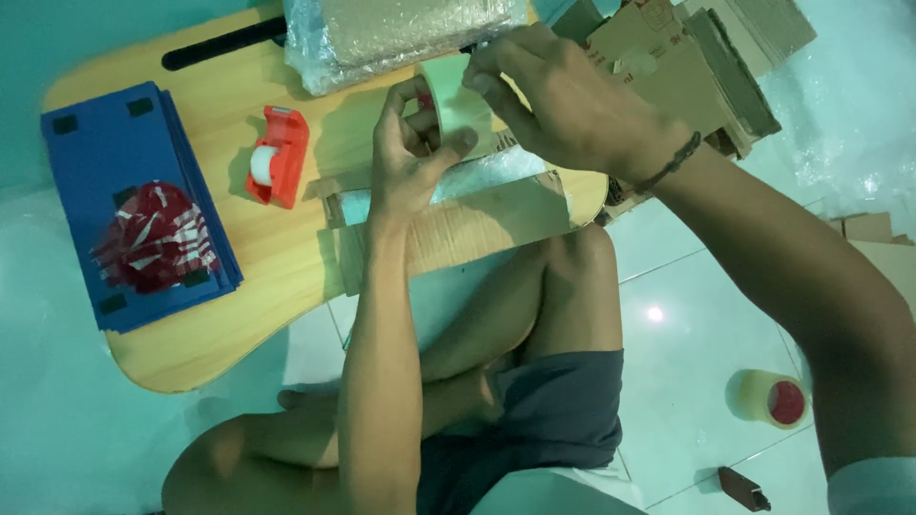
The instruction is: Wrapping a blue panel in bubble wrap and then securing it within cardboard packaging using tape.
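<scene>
My left hand (408, 153) grips a roll of pale packing tape (454, 98) above a small wooden lap table (205, 324). My right hand (551, 95) pinches the edge of the same roll from the right, fingers on its rim. Under both hands lies a flattened cardboard box (477, 221) with a strip of bubble wrap (482, 174) on it.
A red tape dispenser (277, 155) stands left of my hands. A stack of blue sheets (114, 172) with a red and white bundle (153, 238) fills the table's left end. Bubble-wrapped parcel (382, 33) at the far edge, cardboard pile (697, 57) at right, another tape roll (766, 397) on the floor.
</scene>
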